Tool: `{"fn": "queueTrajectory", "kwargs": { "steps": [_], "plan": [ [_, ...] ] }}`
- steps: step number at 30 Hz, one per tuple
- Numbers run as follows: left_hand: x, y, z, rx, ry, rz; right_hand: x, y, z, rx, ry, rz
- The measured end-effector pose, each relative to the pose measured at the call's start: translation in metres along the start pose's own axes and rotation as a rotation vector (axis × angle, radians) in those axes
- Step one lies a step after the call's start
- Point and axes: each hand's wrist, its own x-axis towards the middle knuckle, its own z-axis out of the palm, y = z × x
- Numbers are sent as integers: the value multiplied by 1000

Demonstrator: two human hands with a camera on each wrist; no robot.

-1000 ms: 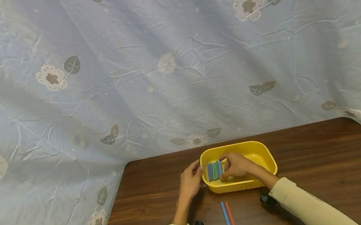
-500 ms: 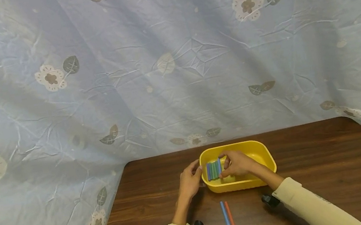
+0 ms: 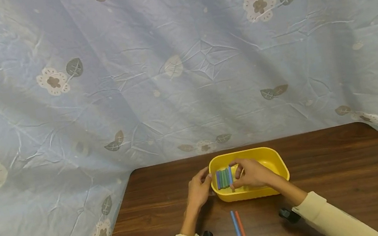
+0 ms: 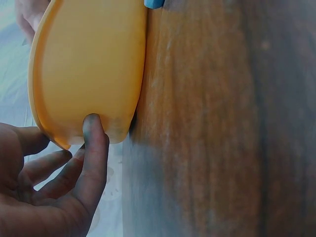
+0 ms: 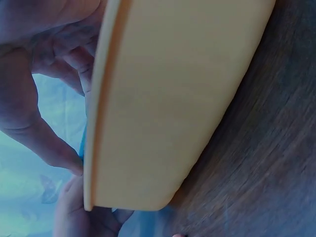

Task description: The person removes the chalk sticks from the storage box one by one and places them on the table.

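Observation:
A yellow plastic tub [image 3: 248, 195] stands on the table. Side by side at its left end lie several chalk-like sticks [image 3: 223, 179], purple and green. My right hand [image 3: 252, 172] reaches in over the near rim and pinches a blue chalk-like stick [image 3: 230, 176] by its ends, beside the green ones. Only a sliver of that blue stick [image 5: 82, 143] shows past the rim in the right wrist view. My left hand [image 3: 198, 189] is at the tub's left end. In the left wrist view its fingers [image 4: 94, 143] touch the outer wall and rim, fairly straight.
On the table in front of the tub lie another blue stick [image 3: 236, 224] and a red stick [image 3: 241, 225], close together. The brown wooden table [image 3: 348, 175] extends to both sides. A patterned cloth [image 3: 182, 74] hangs behind it and along the left.
The blue stick pinched by my right hand has risen slightly beside the green ones. The right forearm has shifted a little right. My left hand stays at the tub's end.

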Motion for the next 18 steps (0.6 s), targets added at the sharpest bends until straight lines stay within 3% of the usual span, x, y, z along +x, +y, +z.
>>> {"fn": "queueTrajectory", "kwargs": {
  "steps": [8,18],
  "plan": [
    [0,0,0,-56,-16,-13,-14,-6,-3,-8,-3,-38],
    [0,-2,-1,-51,-10,-17,-33,-10,-3,-18,34,-67]
  ]
}}
